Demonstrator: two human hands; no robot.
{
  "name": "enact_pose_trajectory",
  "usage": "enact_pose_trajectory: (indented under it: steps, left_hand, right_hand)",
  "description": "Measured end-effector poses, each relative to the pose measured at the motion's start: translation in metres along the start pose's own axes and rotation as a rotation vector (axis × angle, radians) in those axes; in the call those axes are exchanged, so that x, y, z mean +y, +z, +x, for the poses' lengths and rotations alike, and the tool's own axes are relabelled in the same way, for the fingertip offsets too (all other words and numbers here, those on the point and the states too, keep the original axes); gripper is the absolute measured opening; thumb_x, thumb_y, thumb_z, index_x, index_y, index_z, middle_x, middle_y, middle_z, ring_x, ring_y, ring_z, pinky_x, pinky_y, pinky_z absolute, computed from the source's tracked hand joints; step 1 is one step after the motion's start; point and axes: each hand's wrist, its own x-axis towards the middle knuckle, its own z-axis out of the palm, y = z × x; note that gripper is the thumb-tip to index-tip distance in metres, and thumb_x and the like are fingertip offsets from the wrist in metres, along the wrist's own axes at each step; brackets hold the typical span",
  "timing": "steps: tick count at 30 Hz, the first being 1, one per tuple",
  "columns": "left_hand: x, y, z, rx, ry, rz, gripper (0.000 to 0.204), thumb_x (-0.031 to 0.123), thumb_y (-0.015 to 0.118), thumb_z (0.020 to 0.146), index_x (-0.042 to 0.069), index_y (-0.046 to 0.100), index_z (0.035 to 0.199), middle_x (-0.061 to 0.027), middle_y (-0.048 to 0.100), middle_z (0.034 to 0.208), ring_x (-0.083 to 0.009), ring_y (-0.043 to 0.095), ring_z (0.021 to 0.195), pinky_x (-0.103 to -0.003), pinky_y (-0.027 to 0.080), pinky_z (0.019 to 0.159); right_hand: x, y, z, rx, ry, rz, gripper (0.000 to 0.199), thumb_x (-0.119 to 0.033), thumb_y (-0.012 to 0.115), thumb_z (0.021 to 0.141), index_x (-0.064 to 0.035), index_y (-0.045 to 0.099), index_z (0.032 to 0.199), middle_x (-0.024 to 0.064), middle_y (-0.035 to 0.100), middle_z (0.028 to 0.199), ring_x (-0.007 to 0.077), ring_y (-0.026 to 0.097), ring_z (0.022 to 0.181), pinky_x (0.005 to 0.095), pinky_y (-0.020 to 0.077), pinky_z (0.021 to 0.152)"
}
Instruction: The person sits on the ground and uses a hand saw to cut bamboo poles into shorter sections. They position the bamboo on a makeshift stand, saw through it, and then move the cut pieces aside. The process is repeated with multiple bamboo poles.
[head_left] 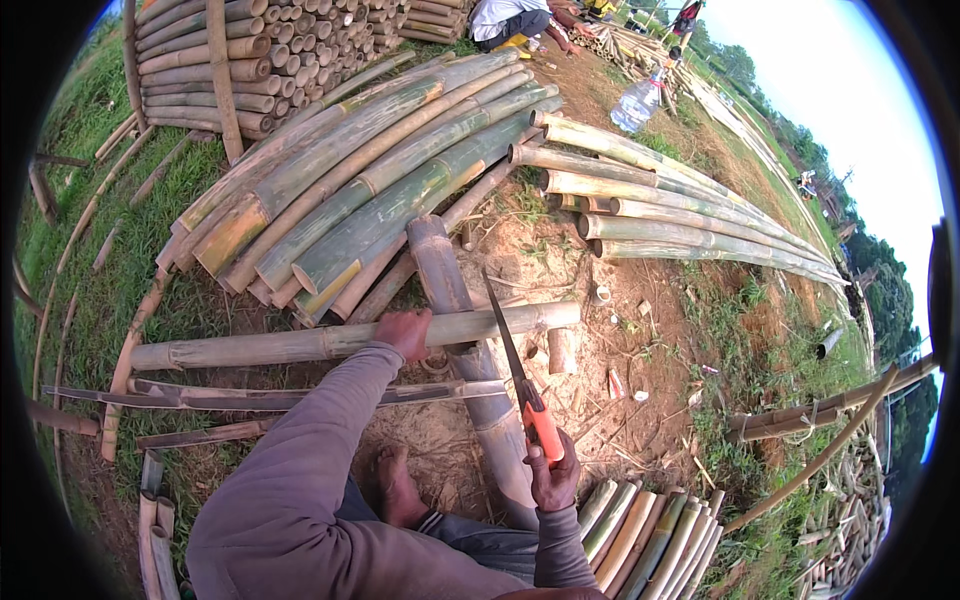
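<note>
A bamboo pole (240,346) lies crosswise in front of me, resting over a thick bamboo support (497,440) that slants away from me. My left hand (405,333) is closed around the pole, just left of where it crosses the support. In my right hand (553,480) is a handsaw (516,362) with an orange handle, its fingers wrapped round the grip. The saw's dark blade points up and away, passing over the pole to the right of the support. Whether its teeth touch the bamboo I cannot tell.
Large bamboo poles (350,180) lie beyond the pole, with more poles (690,205) at the right. Cut lengths (650,540) sit near my right arm. A split bamboo strip (300,397) lies nearer me. Stacked bamboo (270,60), a plastic bottle (637,104) and a crouching person (510,22) are farther off.
</note>
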Motion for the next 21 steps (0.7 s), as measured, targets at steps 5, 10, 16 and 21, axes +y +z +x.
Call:
enact_pose_trajectory:
  steps: [5, 10, 16, 21]
  left_hand:
    - [-0.001, 0.002, 0.002, -0.015, 0.014, -0.006, 0.065, 0.038, 0.087, 0.077, 0.007, 0.059, 0.127, -0.0191, 0.075, 0.112, -0.0387, 0.074, 0.107, -0.052, 0.058, 0.093]
    - [-0.005, 0.011, 0.003, 0.037, 0.001, 0.012, 0.066, 0.039, 0.087, 0.076, 0.008, 0.059, 0.127, -0.0183, 0.074, 0.114, -0.0387, 0.073, 0.108, -0.051, 0.058, 0.093]
    - [-0.004, 0.009, 0.004, 0.058, 0.010, -0.001, 0.063, 0.038, 0.086, 0.074, 0.011, 0.062, 0.125, -0.0181, 0.074, 0.112, -0.0390, 0.074, 0.104, -0.051, 0.058, 0.091]
    - [0.002, 0.003, 0.005, -0.021, -0.052, 0.015, 0.062, 0.039, 0.085, 0.075, 0.011, 0.062, 0.124, -0.0182, 0.075, 0.110, -0.0395, 0.074, 0.102, -0.052, 0.059, 0.089]
  right_hand:
    - [0.004, 0.003, 0.009, 0.111, -0.002, -0.033, 0.038, -0.026, 0.071, 0.105, 0.0030, 0.063, 0.129, 0.0135, 0.070, 0.099, 0.0194, 0.064, 0.076, 0.0355, 0.0546, 0.072]
    - [0.005, 0.006, 0.013, 0.145, -0.020, -0.114, 0.039, -0.027, 0.076, 0.102, 0.0032, 0.063, 0.123, 0.0093, 0.071, 0.092, 0.0133, 0.067, 0.078, 0.0290, 0.0540, 0.068]
    - [-0.001, 0.010, 0.012, 0.182, -0.018, -0.162, 0.031, -0.021, 0.078, 0.099, 0.0019, 0.067, 0.117, 0.0158, 0.074, 0.089, 0.0252, 0.073, 0.078, 0.0379, 0.0555, 0.070]
    - [-0.016, 0.007, 0.012, 0.166, 0.007, -0.311, 0.030, -0.023, 0.080, 0.098, 0.0004, 0.068, 0.111, 0.0182, 0.072, 0.082, 0.0310, 0.074, 0.072, 0.0406, 0.0554, 0.066]
